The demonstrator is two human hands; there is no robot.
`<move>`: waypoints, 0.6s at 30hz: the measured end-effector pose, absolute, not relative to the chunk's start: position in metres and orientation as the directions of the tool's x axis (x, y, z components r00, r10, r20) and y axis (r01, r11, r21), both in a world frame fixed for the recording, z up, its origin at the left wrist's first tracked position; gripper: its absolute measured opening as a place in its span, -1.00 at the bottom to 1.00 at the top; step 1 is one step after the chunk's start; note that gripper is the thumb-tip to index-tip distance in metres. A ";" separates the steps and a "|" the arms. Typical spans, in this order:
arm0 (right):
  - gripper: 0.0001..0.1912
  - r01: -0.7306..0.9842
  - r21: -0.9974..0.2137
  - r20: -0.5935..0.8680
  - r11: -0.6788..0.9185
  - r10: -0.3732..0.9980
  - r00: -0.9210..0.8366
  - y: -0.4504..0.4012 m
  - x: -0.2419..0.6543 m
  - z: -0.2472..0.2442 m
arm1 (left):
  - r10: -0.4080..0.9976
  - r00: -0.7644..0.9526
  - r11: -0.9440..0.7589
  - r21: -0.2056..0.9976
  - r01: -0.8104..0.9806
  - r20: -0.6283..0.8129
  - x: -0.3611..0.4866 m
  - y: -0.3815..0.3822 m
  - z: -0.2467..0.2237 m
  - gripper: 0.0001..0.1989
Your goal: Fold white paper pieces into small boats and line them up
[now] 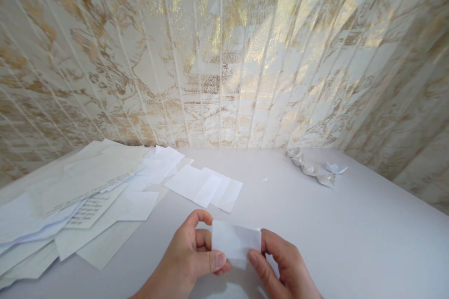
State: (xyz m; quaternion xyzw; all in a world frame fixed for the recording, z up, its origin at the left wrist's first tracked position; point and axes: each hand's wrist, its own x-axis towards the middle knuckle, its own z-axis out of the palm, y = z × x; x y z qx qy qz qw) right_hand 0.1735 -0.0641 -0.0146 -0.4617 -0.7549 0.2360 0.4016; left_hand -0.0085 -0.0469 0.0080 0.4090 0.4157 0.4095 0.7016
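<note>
A small folded piece of white paper point(236, 239) is held up between my two hands, just above the white table point(336, 243). My left hand point(196, 250) pinches its left side, thumb on the near face and fingers curled behind. On the right edge, my right hand point(282, 261) grips it between thumb and index finger. The paper's far side is hidden from me. Beyond my hands lie a few white paper slips point(196, 186), partly overlapping.
A loose heap of white sheets point(94, 177), some printed, covers the table's left side. At the back right stand several small folded paper shapes point(310, 168), and a tiny paper scrap point(264, 179) lies mid-table. A gold-patterned wall covering point(220, 65) rises behind the table.
</note>
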 end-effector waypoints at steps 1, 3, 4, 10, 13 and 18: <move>-0.71 0.526 -0.703 0.401 0.479 0.877 -0.263 -0.064 0.175 -0.013 | 0.912 0.326 0.337 0.910 -0.241 -0.251 -0.009 -0.046 0.008 -0.54; -0.75 0.557 -0.640 0.449 0.529 0.846 -0.288 -0.063 0.177 -0.011 | 0.901 0.353 0.353 0.900 -0.256 -0.253 -0.009 -0.045 0.008 -0.54; -0.76 0.567 -0.606 0.481 0.558 0.825 -0.297 -0.062 0.177 -0.011 | 0.893 0.373 0.361 0.897 -0.257 -0.253 -0.009 -0.045 0.008 -0.54; -0.85 0.471 -0.436 0.682 0.767 0.623 -0.383 -0.060 0.177 -0.010 | 0.849 0.395 0.420 0.902 -0.104 -0.350 -0.007 -0.046 0.008 -0.61; -0.88 0.448 -0.379 0.700 0.810 0.567 -0.433 -0.059 0.178 -0.007 | 0.874 0.340 0.397 0.913 -0.087 -0.348 -0.006 -0.046 0.009 -0.65; -0.89 0.430 -0.373 0.707 0.822 0.552 -0.442 -0.059 0.178 -0.007 | 0.923 0.256 0.317 0.945 -0.084 -0.287 -0.004 -0.046 0.012 -0.75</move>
